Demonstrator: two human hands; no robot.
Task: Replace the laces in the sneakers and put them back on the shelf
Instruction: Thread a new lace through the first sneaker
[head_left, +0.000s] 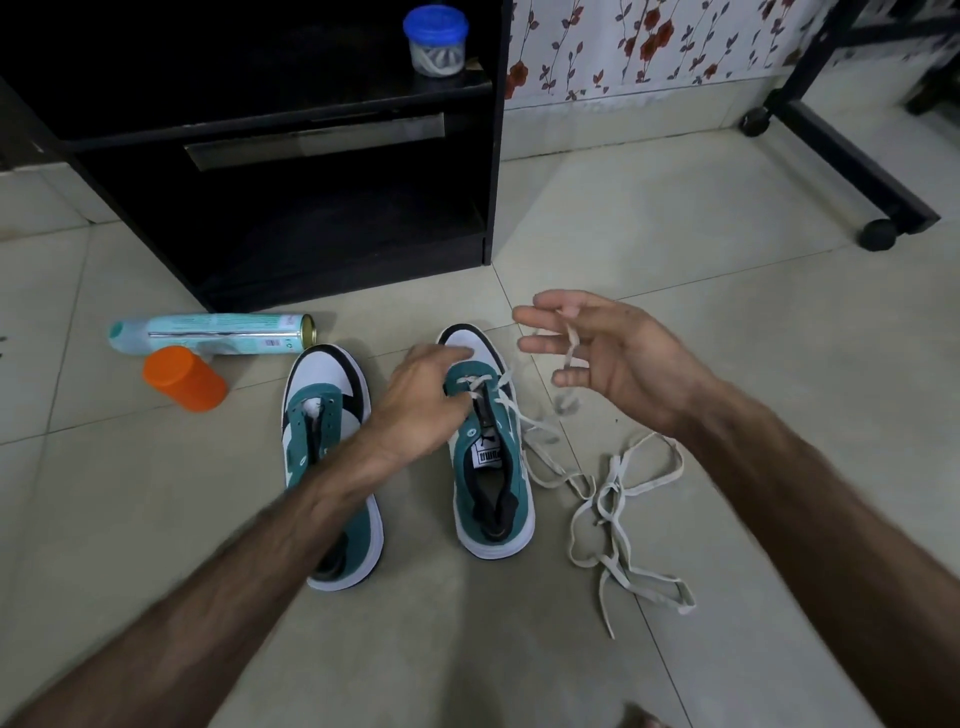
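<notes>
Two green, white and black sneakers stand side by side on the tiled floor, toes pointing away from me. The left sneaker (317, 441) has bare eyelets and my left forearm crosses over it. The right sneaker (491, 483) has a white lace threaded through its front eyelets only. My left hand (415, 405) rests on the right sneaker's front, fingers curled at the lowest eyelets. My right hand (608, 358) hovers to the right of that shoe, with a strand of the lace (571, 348) running between its spread fingers. Loose white lace (618, 525) lies tangled on the floor.
A black shelf unit (311, 171) stands behind the shoes, with a blue-lidded jar (436, 41) on its upper shelf. An aerosol can (208, 335) lies on the floor beside an orange cap (184, 379). A black wheeled frame (852, 156) is at the far right.
</notes>
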